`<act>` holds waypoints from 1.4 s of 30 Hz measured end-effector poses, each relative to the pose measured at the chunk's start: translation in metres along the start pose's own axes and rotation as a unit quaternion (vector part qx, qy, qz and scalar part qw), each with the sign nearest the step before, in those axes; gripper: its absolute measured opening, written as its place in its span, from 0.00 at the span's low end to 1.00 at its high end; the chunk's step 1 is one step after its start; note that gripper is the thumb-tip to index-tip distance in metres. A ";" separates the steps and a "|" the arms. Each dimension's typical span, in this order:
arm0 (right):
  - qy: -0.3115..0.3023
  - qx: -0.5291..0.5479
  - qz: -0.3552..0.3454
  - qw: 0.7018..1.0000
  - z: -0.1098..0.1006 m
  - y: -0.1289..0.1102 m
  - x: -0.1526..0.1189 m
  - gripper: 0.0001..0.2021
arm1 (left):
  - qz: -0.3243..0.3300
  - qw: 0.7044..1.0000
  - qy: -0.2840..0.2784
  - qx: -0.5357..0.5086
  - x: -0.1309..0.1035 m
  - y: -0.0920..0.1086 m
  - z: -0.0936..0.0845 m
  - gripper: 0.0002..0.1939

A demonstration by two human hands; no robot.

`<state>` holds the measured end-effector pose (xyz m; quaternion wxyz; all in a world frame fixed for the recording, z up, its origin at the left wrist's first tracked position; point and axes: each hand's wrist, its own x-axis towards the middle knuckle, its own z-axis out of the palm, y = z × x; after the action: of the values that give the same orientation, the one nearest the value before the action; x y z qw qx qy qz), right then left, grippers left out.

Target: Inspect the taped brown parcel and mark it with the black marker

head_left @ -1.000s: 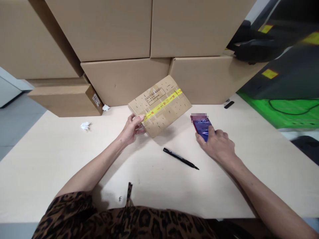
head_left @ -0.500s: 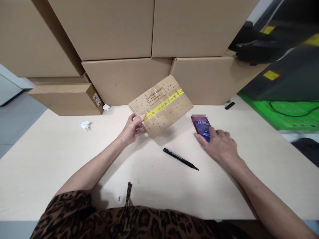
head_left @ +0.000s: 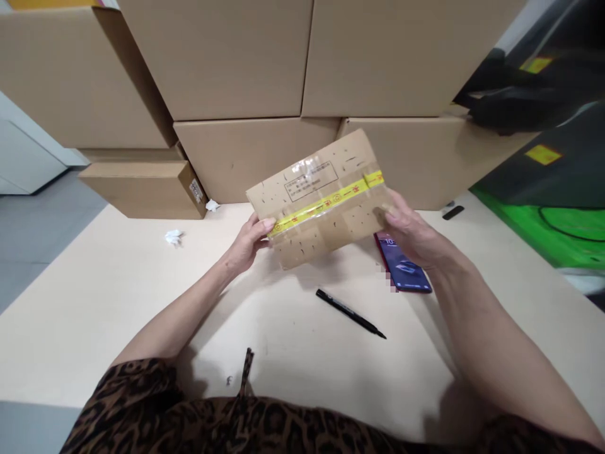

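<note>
a: two hands on one thing. the left hand (head_left: pixel 246 243) pinches the small cardboard parcel (head_left: pixel 321 198) at its nine o'clock edge, thumb on top just by the end of the yellow tape strip (head_left: pixel 326 203), fingers curled under.

b: and the other?

a: the right hand (head_left: pixel 412 236) clasps the parcel's three o'clock end, fingers folded round the lower corner. the parcel is lifted clear of the table (head_left: pixel 94 296), tilted, its far right corner highest, printed label (head_left: pixel 311 178) facing up.

b: what lies below it?

a: a phone (head_left: pixel 405 270) flat on the table at about five o'clock from the parcel, partly hidden by the right wrist, screen lit. a black marker (head_left: pixel 350 313) lies at six o'clock, slanted, well apart from both hands.

b: farther out?

a: stacked big cartons (head_left: pixel 236 57) at twelve o'clock. a flat carton (head_left: pixel 142 188) at ten o'clock, with two crumpled white scraps (head_left: pixel 174 237) near it. a small dark object (head_left: pixel 452 212) at three o'clock, too small to tell what.
</note>
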<state>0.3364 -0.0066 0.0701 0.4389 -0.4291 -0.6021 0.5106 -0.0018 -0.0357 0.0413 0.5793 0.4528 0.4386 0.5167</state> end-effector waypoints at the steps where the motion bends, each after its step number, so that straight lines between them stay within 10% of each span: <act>1: -0.008 0.029 0.007 1.000 0.005 -0.002 0.001 0.37 | 0.010 1.000 -0.010 0.006 0.001 -0.001 -0.002 0.44; 14: 0.210 0.202 0.014 0.956 0.034 0.011 -0.001 0.22 | 0.064 0.992 -0.081 -0.070 0.004 -0.022 -0.005 0.38; 42: 0.170 0.186 0.034 0.967 0.042 0.011 -0.004 0.33 | 0.048 0.992 -0.104 -0.050 -0.002 -0.021 -0.002 0.40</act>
<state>0.2978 -0.0192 0.0547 0.5892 -0.4408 -0.3982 0.5478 0.0005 -0.0389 0.0207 0.6183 0.4950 0.3274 0.5152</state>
